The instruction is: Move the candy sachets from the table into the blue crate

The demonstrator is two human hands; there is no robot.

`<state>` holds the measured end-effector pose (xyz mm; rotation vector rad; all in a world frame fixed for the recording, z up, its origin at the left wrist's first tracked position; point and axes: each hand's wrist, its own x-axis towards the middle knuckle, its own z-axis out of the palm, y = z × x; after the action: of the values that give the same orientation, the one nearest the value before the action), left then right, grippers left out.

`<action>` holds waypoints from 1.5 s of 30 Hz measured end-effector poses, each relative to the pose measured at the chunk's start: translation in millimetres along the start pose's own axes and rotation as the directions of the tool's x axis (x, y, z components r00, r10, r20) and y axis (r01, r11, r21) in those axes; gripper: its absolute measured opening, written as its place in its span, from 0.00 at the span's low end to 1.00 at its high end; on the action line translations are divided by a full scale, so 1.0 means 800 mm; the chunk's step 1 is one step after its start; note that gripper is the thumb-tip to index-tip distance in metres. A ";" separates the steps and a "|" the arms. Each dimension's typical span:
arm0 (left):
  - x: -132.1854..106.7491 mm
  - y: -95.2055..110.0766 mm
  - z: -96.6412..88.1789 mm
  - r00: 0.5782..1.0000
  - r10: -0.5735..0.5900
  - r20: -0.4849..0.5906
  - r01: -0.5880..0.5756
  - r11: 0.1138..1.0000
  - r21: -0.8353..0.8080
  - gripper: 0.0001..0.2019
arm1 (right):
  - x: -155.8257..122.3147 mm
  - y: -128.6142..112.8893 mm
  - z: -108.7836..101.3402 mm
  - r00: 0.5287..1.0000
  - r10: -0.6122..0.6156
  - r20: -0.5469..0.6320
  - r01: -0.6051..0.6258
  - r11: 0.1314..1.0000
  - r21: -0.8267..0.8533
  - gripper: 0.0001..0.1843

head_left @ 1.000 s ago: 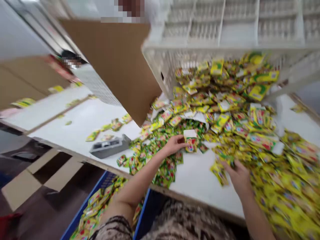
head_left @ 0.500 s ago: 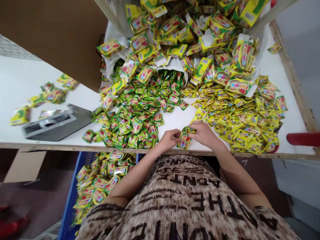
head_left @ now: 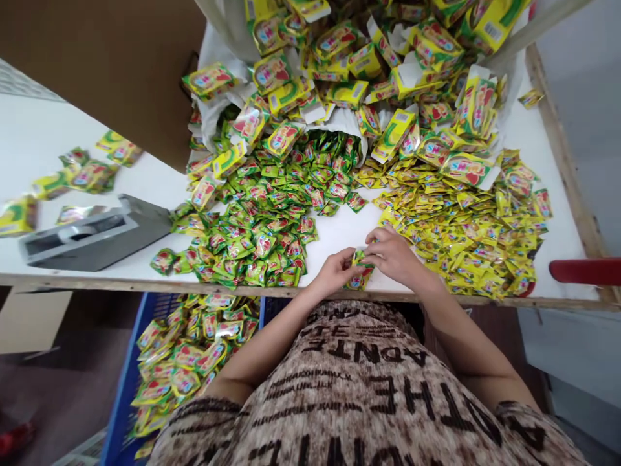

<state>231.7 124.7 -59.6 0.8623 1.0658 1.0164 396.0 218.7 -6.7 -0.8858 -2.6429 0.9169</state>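
My left hand (head_left: 334, 275) and my right hand (head_left: 394, 254) meet at the front edge of the white table (head_left: 349, 226). Both are closed on a small stack of green and yellow sachets (head_left: 359, 277) held between them. A heap of green sachets (head_left: 262, 226) lies just left of my hands. A heap of yellow sachets (head_left: 466, 220) lies to the right. Behind them larger yellow packets (head_left: 369, 71) spill from white wrapping.
A grey tape dispenser (head_left: 92, 236) sits at the table's left front. A brown cardboard box (head_left: 111, 65) stands at back left. Below the table's edge a blue crate (head_left: 179, 356) holds several sachets. A red bar (head_left: 585, 270) juts in at right.
One second ago my hands were apart, reaching into the piles. They then came together at the table's front edge on the sachets, and the view tilted down; they have barely moved since.
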 end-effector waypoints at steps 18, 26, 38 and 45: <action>-0.011 -0.013 -0.003 0.994 0.007 -0.112 -0.008 1.000 -0.003 0.18 | -0.038 -0.004 0.035 0.993 0.075 -0.089 -0.051 0.968 0.246 0.09; -0.018 0.014 -0.001 0.980 -0.199 -0.012 0.176 0.894 -0.412 0.16 | -0.048 -0.008 0.049 0.834 0.511 0.210 -0.356 0.207 0.911 0.15; -0.008 -0.001 -0.009 0.947 0.029 -0.320 -0.065 0.993 -0.102 0.12 | -0.027 -0.011 0.053 0.872 0.488 -0.031 -0.252 0.503 0.827 0.12; 0.003 -0.001 -0.006 0.959 0.100 -0.264 -0.091 0.995 0.047 0.15 | -0.021 -0.001 0.065 0.820 0.572 -0.007 -0.282 0.415 0.865 0.15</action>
<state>227.6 126.8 -62.5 0.8260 1.2814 1.2233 390.0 182.7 -47.2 -1.2780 -1.3371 1.7755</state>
